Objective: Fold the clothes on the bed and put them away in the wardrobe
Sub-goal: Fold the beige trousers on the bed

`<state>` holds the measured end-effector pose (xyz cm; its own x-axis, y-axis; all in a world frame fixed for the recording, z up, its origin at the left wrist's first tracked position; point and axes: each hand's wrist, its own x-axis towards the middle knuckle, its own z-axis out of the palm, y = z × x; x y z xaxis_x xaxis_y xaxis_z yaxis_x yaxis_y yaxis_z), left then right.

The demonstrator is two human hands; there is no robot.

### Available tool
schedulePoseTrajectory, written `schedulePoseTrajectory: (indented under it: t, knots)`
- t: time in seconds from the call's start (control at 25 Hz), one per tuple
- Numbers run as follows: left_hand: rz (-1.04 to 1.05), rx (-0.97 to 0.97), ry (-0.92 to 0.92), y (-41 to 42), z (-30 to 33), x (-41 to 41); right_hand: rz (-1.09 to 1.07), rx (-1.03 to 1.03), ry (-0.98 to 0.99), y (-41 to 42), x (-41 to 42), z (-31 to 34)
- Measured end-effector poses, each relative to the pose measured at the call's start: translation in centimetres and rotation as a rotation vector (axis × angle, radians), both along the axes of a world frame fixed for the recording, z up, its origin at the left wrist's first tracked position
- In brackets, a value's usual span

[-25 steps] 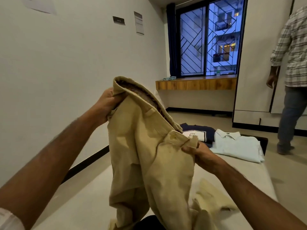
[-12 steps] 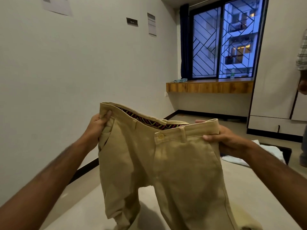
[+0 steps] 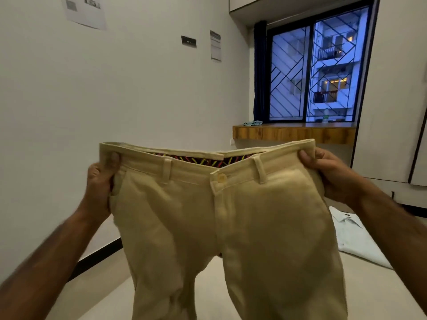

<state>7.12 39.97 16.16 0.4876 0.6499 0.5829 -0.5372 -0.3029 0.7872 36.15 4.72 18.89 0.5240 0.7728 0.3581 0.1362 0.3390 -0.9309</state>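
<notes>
The folding seems to be just starting: the trousers hang spread out above the bed, front facing the person. The left hand grasps one end of the waistband, the right hand pinches the other. Next, I'd guess, the two ends must meet so the legs lie together. They are beige, buttoned, with a patterned lining inside. A shirt lies folded on the right.
</notes>
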Motion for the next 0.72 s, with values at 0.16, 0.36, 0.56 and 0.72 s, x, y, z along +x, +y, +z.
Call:
schedulePoseTrajectory:
  t: [0.16,0.36,0.56,0.72]
  knots:
    - [0.242,0.032,0.242,2.0,3.6,4.1,-0.306,-0.119,0.01,5.0,2.6,3.8]
    - [0.515,-0.043,0.348,1.7,5.6,10.1,-0.788,-0.103,0.083,11.7,4.3,4.8]
    - [0.484,0.13,0.329,-4.5,10.2,12.6,-0.754,-0.065,-0.148,14.4,-0.9,7.9]
    - [0.353,0.291,0.224,-10.8,12.5,13.9,-0.593,-0.014,-0.285,16.8,-6.9,11.0]
